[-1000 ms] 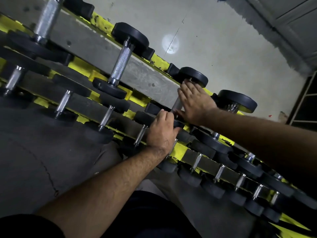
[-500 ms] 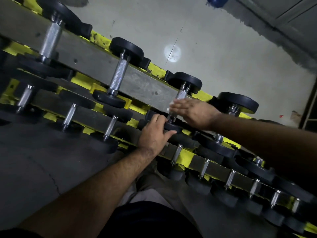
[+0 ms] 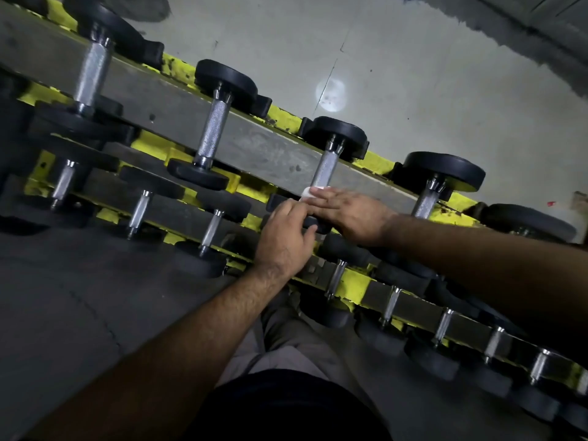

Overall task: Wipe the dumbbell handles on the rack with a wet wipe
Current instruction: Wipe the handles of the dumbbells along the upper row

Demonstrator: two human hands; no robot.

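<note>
A yellow and grey rack (image 3: 254, 151) holds rows of black dumbbells with knurled steel handles. My right hand (image 3: 350, 211) holds a white wet wipe (image 3: 308, 193) against the near end of one top-row handle (image 3: 325, 168), fingers wrapped over it. My left hand (image 3: 284, 235) grips the near black head of that same dumbbell, just below the wipe. Most of the wipe is hidden under my right fingers.
Other top-row dumbbells stand to the left (image 3: 213, 135) and to the right (image 3: 428, 198). Smaller dumbbells fill the lower rows (image 3: 391, 302). A pale concrete floor (image 3: 413, 74) lies beyond the rack, dark matting (image 3: 79, 297) in front of it.
My right hand has slid down the handle from its far end to its near end, uncovering the steel and showing the white wipe. My left hand stayed on the near head.
</note>
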